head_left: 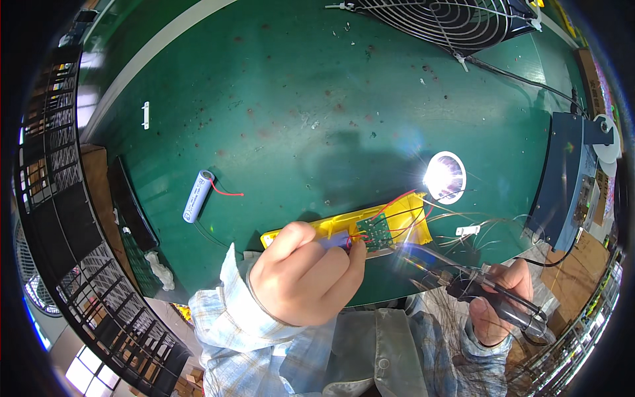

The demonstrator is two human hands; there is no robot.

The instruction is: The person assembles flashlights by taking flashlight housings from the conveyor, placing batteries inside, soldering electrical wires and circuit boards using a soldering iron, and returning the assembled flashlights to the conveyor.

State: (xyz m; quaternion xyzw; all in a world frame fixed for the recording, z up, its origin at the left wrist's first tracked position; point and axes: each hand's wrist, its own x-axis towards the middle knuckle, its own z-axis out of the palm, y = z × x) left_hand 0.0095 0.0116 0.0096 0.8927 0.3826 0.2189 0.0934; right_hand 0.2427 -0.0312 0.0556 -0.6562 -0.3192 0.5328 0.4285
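Observation:
My left hand is closed over a long yellow plastic housing, its fingertips pinched at a red wire beside a small green circuit board. Part of a blue battery cell shows under the fingers; the rest is hidden. My right hand is wrapped round a black-handled soldering iron, which has a thin metal tube along it. The iron's tip end points at the board's right side; whether it touches is unclear. Wires link the board to a lit round lamp head standing just beyond the housing.
Another blue battery cell with a red and a dark lead lies on the green table at left. A caged fan stands at the back. At right sit a dark metal box, loose wires and a small white part.

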